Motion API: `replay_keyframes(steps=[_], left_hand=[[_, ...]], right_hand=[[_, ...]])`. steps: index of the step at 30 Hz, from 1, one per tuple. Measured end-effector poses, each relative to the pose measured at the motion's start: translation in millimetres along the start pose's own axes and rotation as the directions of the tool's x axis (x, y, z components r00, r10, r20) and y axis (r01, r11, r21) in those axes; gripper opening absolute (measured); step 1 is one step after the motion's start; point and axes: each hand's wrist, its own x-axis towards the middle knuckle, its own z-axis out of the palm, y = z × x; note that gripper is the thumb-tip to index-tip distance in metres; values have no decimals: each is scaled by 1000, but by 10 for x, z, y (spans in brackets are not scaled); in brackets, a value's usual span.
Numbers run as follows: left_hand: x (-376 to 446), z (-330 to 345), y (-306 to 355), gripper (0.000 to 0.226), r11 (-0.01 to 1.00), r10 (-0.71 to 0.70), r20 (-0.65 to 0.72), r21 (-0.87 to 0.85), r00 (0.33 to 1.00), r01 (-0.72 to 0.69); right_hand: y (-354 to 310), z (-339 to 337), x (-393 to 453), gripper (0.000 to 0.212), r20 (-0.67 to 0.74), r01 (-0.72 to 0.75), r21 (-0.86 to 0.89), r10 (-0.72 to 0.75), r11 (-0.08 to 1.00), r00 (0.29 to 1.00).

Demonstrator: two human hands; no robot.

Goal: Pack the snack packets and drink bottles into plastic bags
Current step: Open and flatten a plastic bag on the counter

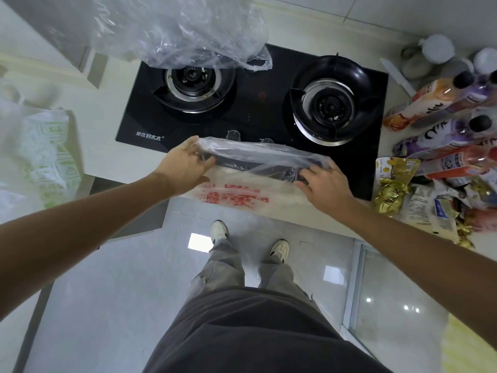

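A thin translucent plastic bag with red print (242,189) lies over the front edge of the black gas stove (252,114). My left hand (185,165) grips the left end of the bag's open mouth, and my right hand (322,181) pinches its right end, holding the top layer stretched between them. On the counter at the right lie several drink bottles (441,141) in purple, orange and red, and below them a heap of snack packets (419,195), some gold, some white.
A large crumpled clear plastic sheet (183,30) covers the stove's back left. A white bag with green print (45,152) lies on the left counter. Jars and a white knife (398,76) stand at the back right. My feet are on the tiled floor below.
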Motion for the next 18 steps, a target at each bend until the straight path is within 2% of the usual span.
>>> replay_keyframes(steps=[2, 4, 7, 10, 15, 18], left_hand=[[58, 39, 38, 80, 998, -52, 61, -22, 997, 53], [92, 73, 84, 85, 992, -108, 87, -60, 990, 114], [115, 121, 149, 97, 974, -193, 134, -89, 972, 206], [99, 138, 174, 110, 945, -280, 174, -121, 944, 303], [-21, 206, 124, 131, 939, -314, 248, -61, 916, 338], [-142, 212, 71, 129, 935, -332, 289, -23, 898, 354]], right_hand=[[-119, 34, 85, 49, 56, -133, 28, 132, 991, 990], [-232, 41, 139, 49, 102, -181, 41, 176, 983, 979], [-384, 84, 126, 66, 194, -133, 53, 121, 990, 973], [-499, 83, 86, 90, 204, -111, 79, 93, 991, 975], [-629, 48, 79, 116, 192, -108, 96, 89, 989, 977], [-747, 19, 130, 125, 189, -85, 78, 69, 993, 979]])
